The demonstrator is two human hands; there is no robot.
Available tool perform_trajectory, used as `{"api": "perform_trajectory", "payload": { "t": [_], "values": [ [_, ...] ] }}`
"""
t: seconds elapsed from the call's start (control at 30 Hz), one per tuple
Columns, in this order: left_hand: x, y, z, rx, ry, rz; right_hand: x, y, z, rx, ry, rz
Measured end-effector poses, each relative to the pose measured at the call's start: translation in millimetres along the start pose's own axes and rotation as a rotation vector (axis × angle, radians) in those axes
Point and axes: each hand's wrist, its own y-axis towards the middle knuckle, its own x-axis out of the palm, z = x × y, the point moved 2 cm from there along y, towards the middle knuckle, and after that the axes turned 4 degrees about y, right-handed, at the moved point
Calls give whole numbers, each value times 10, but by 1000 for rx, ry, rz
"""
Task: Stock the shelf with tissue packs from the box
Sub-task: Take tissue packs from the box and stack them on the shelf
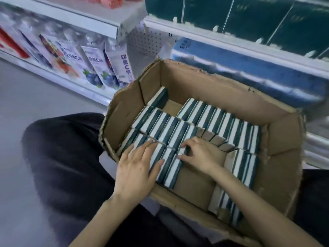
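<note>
An open cardboard box [283,139] sits on the floor in front of me, holding rows of dark green and white tissue packs [210,116] standing on edge. My left hand [137,166] lies flat with straight fingers on the near left row of packs [169,168]. My right hand [197,154] curls its fingers around the right end of that same row, pinching the end packs. A bare patch of box bottom shows under my right wrist. Dark green tissue packs [258,16] fill the upper shelf at the top right.
A white shelf rail [231,41] runs above the box, with blue packs [249,75] below it. To the left, a lower shelf holds pouches with blueberry pictures [99,68]. My dark-trousered knee [67,148] is beside the box. Grey floor lies at left.
</note>
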Motion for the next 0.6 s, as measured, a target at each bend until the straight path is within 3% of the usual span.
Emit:
{"api": "perform_trajectory", "payload": {
  "t": [0.17,0.4,0.6],
  "values": [
    [12,76,48,26,-38,81,147,-89,-34,22,109,-23],
    [30,73,49,13,-24,79,250,-145,10,145,288,83],
    [43,23,36,34,-50,139,207,-205,106,303,607,67]
  ]
}}
